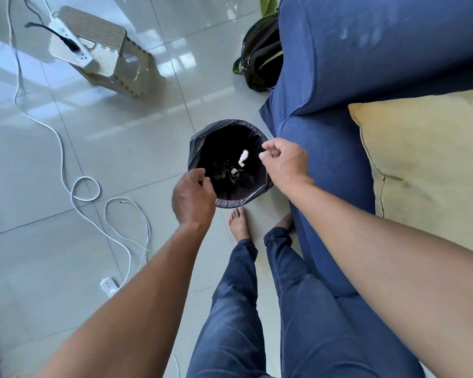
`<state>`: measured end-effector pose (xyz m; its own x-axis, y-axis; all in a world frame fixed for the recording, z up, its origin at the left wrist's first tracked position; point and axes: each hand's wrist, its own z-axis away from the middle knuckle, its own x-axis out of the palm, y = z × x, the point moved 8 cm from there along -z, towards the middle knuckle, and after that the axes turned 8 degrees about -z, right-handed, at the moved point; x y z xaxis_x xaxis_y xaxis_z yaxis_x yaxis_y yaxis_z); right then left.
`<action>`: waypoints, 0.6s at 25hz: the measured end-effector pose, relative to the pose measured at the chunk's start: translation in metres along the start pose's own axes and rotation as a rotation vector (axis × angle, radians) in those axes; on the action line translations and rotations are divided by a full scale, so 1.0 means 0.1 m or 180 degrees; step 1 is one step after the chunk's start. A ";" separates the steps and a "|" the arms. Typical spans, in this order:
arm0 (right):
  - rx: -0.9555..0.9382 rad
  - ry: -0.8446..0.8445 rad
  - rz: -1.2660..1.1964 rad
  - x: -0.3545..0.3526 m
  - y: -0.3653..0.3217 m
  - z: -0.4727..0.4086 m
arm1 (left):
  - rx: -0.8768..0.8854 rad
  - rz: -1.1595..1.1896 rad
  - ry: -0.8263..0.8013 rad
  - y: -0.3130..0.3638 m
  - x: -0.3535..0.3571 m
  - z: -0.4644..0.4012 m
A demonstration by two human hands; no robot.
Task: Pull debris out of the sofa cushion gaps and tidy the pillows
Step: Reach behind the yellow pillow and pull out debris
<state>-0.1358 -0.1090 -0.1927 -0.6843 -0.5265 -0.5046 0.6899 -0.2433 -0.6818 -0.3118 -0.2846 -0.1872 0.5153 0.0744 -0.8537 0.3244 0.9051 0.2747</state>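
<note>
A small bin with a black liner (202, 143) stands on the floor against the front of the blue sofa (331, 165). My left hand (193, 197) is at the bin's near left rim, fingers pinching the liner edge. Over the right rim hovers my right hand (284, 162), fingers curled with thumb and forefinger together, and nothing shows between them. A white scrap (243, 157) sits just left of that hand, inside the bin's mouth, with more small debris (230, 171) at the bottom. A pale yellow pillow (426, 159) lies on the sofa seat at the right.
White cables (74, 186) and a power strip (109, 285) trail over the tiled floor at the left. A beige step stool (112, 55) carrying another power strip stands at the back left. A dark bag (260, 58) leans by the sofa arm. My bare feet (239, 223) are just behind the bin.
</note>
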 end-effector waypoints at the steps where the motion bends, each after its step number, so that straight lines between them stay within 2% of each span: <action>1: 0.0033 -0.0001 0.0002 -0.04 0.02 0.02 | 0.0035 0.0000 0.0012 0.02 -0.02 0.03; 4: 0.0032 0.0084 -0.0181 -0.30 0.02 0.12 | 0.0274 0.0043 0.0025 0.24 -0.08 0.13; 8: 0.0104 0.0421 -0.0454 -0.86 0.14 0.27 | 0.0687 0.0145 -0.0102 0.86 -0.08 0.29; 15: 0.0209 0.1483 -0.1246 -2.52 0.47 0.36 | 0.1883 -0.0086 -0.0446 2.80 0.19 0.91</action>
<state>0.0773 -0.0177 -0.0784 -0.9110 0.0202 -0.4119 0.3694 -0.4043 -0.8367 -0.1392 -0.0679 -0.0859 0.5871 -0.0375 -0.8086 0.7040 0.5168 0.4872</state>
